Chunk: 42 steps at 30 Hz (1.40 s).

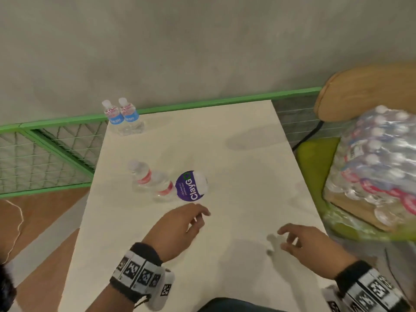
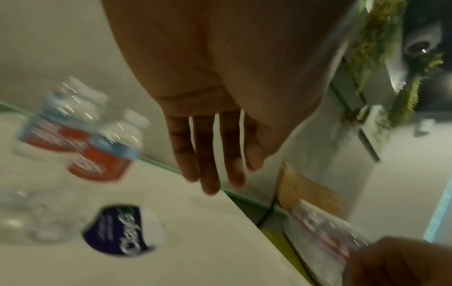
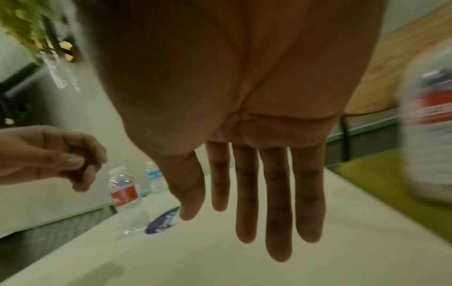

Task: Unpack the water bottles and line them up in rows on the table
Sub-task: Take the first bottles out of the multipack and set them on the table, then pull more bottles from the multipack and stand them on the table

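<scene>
The table [image 1: 236,176] has a smooth, matt, off-white top. The bottles [image 1: 123,118] on it are clear, glossy plastic with white plastic caps and shiny printed labels. The pack of bottles [image 1: 378,158] is wrapped in crinkled, glossy clear film. The chair back [image 1: 360,95] looks like smooth light wood, its seat [image 1: 315,158] matt green cloth. The wall [image 1: 180,41] is rough, matt grey. The railing [image 1: 67,122] is green-painted metal with wire mesh.

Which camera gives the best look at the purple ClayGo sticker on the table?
The head view: the purple sticker shows whole, its lettering readable. The left wrist view shows it blurred; the right wrist view catches only a sliver.
</scene>
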{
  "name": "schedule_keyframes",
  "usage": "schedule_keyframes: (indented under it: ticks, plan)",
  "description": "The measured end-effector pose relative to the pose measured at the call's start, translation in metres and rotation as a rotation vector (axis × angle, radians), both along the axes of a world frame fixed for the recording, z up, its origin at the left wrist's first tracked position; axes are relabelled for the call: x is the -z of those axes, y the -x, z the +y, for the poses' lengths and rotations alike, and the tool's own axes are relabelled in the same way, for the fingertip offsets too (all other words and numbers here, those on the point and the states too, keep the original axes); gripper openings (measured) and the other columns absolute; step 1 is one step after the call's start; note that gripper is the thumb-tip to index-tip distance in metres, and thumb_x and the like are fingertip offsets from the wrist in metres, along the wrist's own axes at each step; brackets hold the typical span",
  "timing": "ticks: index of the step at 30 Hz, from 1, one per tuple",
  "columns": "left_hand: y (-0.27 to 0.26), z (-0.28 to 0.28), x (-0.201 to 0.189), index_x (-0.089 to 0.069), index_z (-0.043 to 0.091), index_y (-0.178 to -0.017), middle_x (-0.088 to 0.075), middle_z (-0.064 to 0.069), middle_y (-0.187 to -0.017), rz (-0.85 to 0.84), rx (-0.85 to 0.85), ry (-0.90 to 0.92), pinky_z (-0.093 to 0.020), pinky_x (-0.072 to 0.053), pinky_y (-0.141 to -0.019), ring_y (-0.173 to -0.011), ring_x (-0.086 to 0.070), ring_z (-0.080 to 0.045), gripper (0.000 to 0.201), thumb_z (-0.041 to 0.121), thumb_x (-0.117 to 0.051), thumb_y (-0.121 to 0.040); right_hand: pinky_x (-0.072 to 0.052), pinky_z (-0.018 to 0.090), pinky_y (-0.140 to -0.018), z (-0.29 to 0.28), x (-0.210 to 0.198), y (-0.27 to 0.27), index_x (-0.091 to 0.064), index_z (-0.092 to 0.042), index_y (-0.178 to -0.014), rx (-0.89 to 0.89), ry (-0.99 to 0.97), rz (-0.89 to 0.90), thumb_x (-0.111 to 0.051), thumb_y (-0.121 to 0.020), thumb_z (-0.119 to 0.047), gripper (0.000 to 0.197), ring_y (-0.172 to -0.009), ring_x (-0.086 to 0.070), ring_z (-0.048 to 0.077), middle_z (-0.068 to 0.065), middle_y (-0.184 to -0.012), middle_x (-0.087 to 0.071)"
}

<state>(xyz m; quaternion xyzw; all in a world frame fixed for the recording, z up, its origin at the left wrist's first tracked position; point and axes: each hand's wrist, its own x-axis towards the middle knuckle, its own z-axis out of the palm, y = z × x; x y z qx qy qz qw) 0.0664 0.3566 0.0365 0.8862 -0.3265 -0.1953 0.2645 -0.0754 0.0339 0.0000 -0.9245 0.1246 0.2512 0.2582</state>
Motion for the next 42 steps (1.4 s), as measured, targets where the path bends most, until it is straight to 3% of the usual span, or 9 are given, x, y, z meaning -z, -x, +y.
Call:
schedule_keyframes:
  ticks: [4, 10, 18, 24, 30, 32, 35, 38, 42]
  plan:
    - [0.028, -0.103, 0.035, -0.051, 0.037, -0.123, -0.059, 0.015, -0.11, 0.132, 0.348, -0.309, -0.026, -0.044, -0.085, -0.098, -0.057, -0.008, 0.027, 0.037, -0.045, -0.097, -0.05, 0.017, -0.075, -0.062, 0.007, 0.057, -0.055, -0.041, -0.117, 0.169, 0.048, 0.153, -0.058, -0.089, -0.046, 0.028, -0.077, -0.058, -0.003, -0.016, -0.09, -0.062]
    - [0.063, -0.27, 0.06, -0.057, 0.026, -0.123, -0.058, 0.004, -0.119, 0.149, 0.596, -0.307, -0.038, -0.046, -0.095, -0.108, -0.057, -0.02, 0.031, 0.033, -0.048, -0.095, -0.051, 0.029, -0.069, -0.162, 0.01, 0.094, -0.057, -0.025, -0.123, 0.519, 0.177, 0.056, -0.056, -0.089, -0.026, 0.034, -0.076, -0.062, 0.015, -0.008, -0.074, -0.058]
    - [0.082, -0.419, 0.058, -0.033, 0.025, -0.147, -0.023, 0.005, -0.15, 0.076, 0.352, 0.089, -0.032, -0.047, -0.101, -0.116, -0.055, -0.018, 0.061, 0.024, -0.058, -0.092, -0.042, 0.024, -0.062, -0.239, 0.0, 0.089, -0.043, -0.015, -0.137, 0.83, 0.224, -0.296, -0.062, -0.089, -0.024, 0.052, -0.074, -0.064, 0.023, -0.002, -0.077, -0.06]
    - [0.088, -0.453, 0.067, -0.009, 0.028, -0.152, -0.014, 0.006, -0.153, 0.0, 0.249, 0.045, -0.038, -0.055, -0.087, -0.098, -0.064, -0.024, 0.082, 0.025, -0.061, -0.088, -0.042, 0.022, -0.073, -0.264, 0.02, 0.084, -0.042, -0.008, -0.139, 1.039, -0.033, -0.263, -0.065, -0.088, -0.028, 0.059, -0.095, -0.066, 0.026, 0.009, -0.105, -0.07]
    - [0.088, -0.474, 0.068, -0.013, 0.02, -0.151, 0.002, 0.005, -0.159, -0.053, 0.202, -0.014, -0.035, -0.049, -0.096, -0.109, -0.058, -0.021, 0.083, 0.028, -0.065, -0.087, -0.048, 0.027, -0.081, -0.277, 0.045, 0.068, -0.067, -0.016, -0.103, 1.093, -0.251, -0.37, -0.068, -0.087, -0.033, 0.023, -0.094, -0.066, 0.021, 0.003, -0.099, -0.071]
    - [0.084, -0.481, 0.071, -0.008, 0.017, -0.153, -0.012, -0.003, -0.161, -0.06, 0.213, -0.036, -0.036, -0.049, -0.097, -0.107, -0.059, -0.021, 0.084, 0.03, -0.062, -0.089, -0.052, 0.031, -0.085, -0.282, 0.051, 0.07, -0.069, -0.019, -0.097, 1.114, -0.283, -0.374, -0.067, -0.086, -0.042, 0.025, -0.092, -0.068, 0.02, 0.0, -0.096, -0.073]
    - [0.078, -0.491, 0.075, -0.043, 0.009, -0.133, -0.055, -0.01, -0.13, -0.106, 0.207, -0.11, -0.035, -0.049, -0.093, -0.108, -0.059, -0.023, 0.053, 0.04, -0.055, -0.093, -0.051, 0.028, -0.079, -0.28, 0.05, 0.076, -0.069, -0.026, -0.091, 1.154, -0.383, -0.4, -0.071, -0.084, -0.037, 0.013, -0.088, -0.068, 0.013, -0.007, -0.092, -0.072]
    - [0.079, -0.494, 0.081, -0.045, 0.013, -0.131, -0.058, -0.008, -0.124, -0.12, 0.177, -0.045, -0.038, -0.048, -0.098, -0.114, -0.056, -0.025, 0.052, 0.039, -0.062, -0.089, -0.05, 0.02, -0.064, -0.262, 0.048, 0.086, -0.061, -0.03, -0.097, 1.192, -0.462, -0.415, -0.07, -0.084, -0.028, 0.016, -0.079, -0.067, 0.007, -0.008, -0.092, -0.07]
    - [0.083, -0.491, 0.088, -0.04, 0.019, -0.136, -0.056, -0.005, -0.129, -0.075, 0.178, 0.057, -0.037, -0.045, -0.102, -0.119, -0.055, -0.023, 0.06, 0.029, -0.07, -0.084, -0.057, 0.037, -0.067, -0.251, 0.049, 0.104, -0.061, -0.026, -0.101, 1.235, -0.496, -0.344, -0.065, -0.08, -0.032, 0.022, -0.072, -0.066, 0.022, 0.001, -0.087, -0.07]
